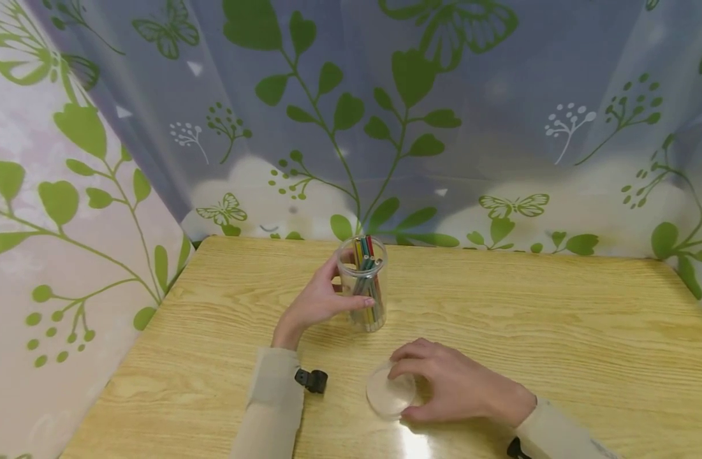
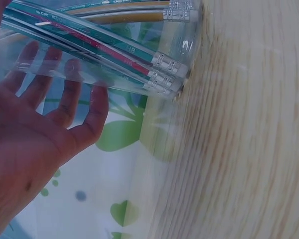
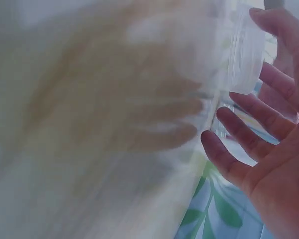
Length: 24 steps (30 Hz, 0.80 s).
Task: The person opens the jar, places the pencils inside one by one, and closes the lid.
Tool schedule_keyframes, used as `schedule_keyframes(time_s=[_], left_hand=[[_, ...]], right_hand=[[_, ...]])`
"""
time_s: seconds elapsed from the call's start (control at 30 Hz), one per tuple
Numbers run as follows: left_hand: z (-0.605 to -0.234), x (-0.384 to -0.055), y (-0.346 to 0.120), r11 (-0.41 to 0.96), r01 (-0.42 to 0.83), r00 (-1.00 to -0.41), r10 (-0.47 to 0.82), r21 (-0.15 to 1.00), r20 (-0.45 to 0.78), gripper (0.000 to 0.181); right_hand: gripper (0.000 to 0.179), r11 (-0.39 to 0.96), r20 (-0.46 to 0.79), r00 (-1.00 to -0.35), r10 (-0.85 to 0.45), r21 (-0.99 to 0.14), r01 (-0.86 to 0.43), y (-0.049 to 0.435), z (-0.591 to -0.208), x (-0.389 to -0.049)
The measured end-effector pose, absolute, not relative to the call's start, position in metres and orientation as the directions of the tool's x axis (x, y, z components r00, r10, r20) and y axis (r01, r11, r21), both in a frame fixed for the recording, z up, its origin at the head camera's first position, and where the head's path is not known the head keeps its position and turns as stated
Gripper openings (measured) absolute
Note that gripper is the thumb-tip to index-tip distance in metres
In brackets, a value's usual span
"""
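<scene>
A tall clear jar [image 1: 383, 299] stands near the back of the table, its mouth uncovered. Several pencils [image 1: 366, 264] in green, red and yellow are inside it. My left hand [image 1: 319, 298] holds the jar from the left, thumb across its front and fingers behind. Through the jar wall in the left wrist view, the pencils [image 2: 114, 50] show metal bands and white erasers at the bottom. Closer to me, my right hand [image 1: 456, 386] pinches a round clear lid [image 1: 385, 394] by its edge, thumb opposite a finger. The lid [image 3: 245, 57] is low over the table.
The wood-grain table [image 1: 528, 319] ends at the back against a hanging cloth [image 1: 488, 127] printed with green leaves and butterflies. Another leaf-printed cloth [image 1: 18, 274] hangs along the left side. Black wrist cameras [image 1: 313, 380] sit on both sleeves.
</scene>
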State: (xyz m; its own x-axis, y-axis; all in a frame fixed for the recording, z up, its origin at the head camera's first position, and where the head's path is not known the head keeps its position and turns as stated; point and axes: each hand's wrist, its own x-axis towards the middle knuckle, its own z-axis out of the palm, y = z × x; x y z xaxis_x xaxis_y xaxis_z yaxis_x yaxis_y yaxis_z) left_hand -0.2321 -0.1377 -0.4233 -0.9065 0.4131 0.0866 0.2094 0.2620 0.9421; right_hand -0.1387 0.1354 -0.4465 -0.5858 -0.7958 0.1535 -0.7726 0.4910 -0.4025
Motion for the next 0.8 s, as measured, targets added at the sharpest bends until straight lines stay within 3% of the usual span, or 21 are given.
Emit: schedule_keyframes(time_s=[0.3, 0.8], left_hand=[[-0.424, -0.232, -0.135, 0.24, 0.168, -0.917, 0.395, 0.956, 0.062, 0.089], [-0.422, -0.232, -0.132, 0.25, 0.144, -0.917, 0.398, 0.958, 0.034, 0.089]], right_hand=[[0.041, 0.504, 0.239, -0.677, -0.696, -0.508, -0.699, 0.167, -0.435, -0.148], [0.056, 0.482, 0.49, -0.712, -0.503, -0.524, -0.702, 0.197, -0.416, -0.156]])
